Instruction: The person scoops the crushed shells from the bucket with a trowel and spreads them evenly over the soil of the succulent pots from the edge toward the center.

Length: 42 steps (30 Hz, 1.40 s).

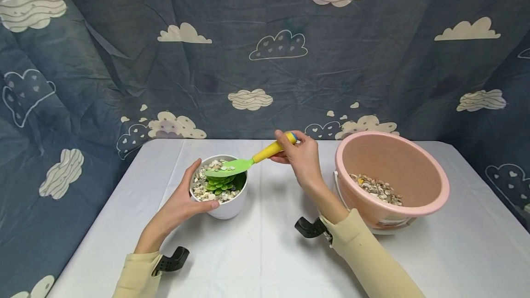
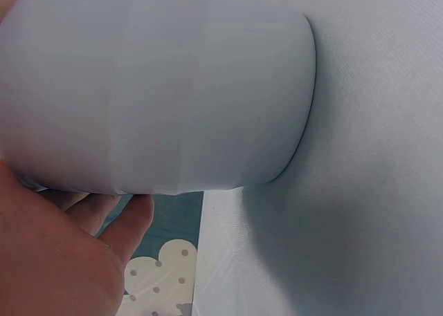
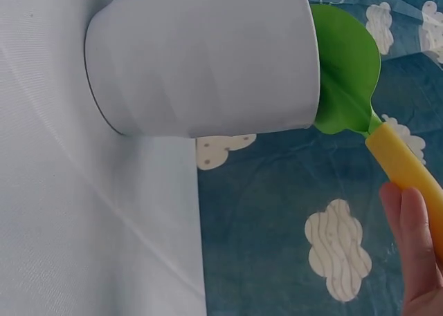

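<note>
A white flower pot stands on the table with a green succulent in it and small pebbles around the plant. My left hand grips the pot from the left, thumb at the near side and fingers along the far left. With my right hand I hold the yellow handle of a toy trowel. Its green blade reaches over the pot's mouth, above the plant, with some pebbles on it. In the right wrist view the blade shows just beyond the pot's rim.
To the right stands a pink bucket with a layer of pebbles at its bottom and a white handle hanging down its side. White cloth covers the table. Behind it hangs a dark blue curtain with cloud prints.
</note>
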Motion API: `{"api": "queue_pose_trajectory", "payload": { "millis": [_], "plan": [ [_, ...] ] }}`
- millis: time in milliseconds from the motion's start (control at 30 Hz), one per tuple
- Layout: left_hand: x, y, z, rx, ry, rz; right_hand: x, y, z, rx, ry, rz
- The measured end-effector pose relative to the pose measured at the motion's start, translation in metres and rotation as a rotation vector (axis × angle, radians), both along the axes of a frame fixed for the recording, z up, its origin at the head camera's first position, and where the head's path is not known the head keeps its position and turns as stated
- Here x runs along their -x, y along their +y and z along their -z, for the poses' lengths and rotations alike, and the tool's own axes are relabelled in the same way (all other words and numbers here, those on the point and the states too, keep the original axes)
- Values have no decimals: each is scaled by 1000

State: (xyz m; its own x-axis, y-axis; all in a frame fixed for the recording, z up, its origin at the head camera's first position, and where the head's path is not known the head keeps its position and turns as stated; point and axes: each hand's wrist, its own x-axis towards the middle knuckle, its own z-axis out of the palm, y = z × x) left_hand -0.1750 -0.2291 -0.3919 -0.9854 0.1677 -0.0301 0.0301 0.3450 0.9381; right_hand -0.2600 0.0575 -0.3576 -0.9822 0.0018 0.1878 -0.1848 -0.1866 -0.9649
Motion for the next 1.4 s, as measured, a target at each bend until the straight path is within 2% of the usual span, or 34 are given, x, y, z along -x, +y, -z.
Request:
{"api": "queue_pose_trajectory", "payload": {
  "millis": [367, 533, 867, 1067, 1300, 1400],
  "plan": [
    [0, 1, -1, 7, -17, -12, -4, 9, 4, 75, 42, 30],
    [0, 1, -1, 5, -18, -9, -6, 14, 3, 77, 76, 45],
    [-1, -2, 0, -1, -17, 18, -14, 18, -2, 10, 168, 61],
    [-2, -3, 0, -13, -19, 28, -17, 15, 0, 12, 186, 56],
    [-1, -2, 1, -24, -15, 27, -20, 11, 3, -35, 272, 77],
    [0, -2, 1, -34, -12, 28, -28, 9, -6, -49, 285, 73]
  ]
}}
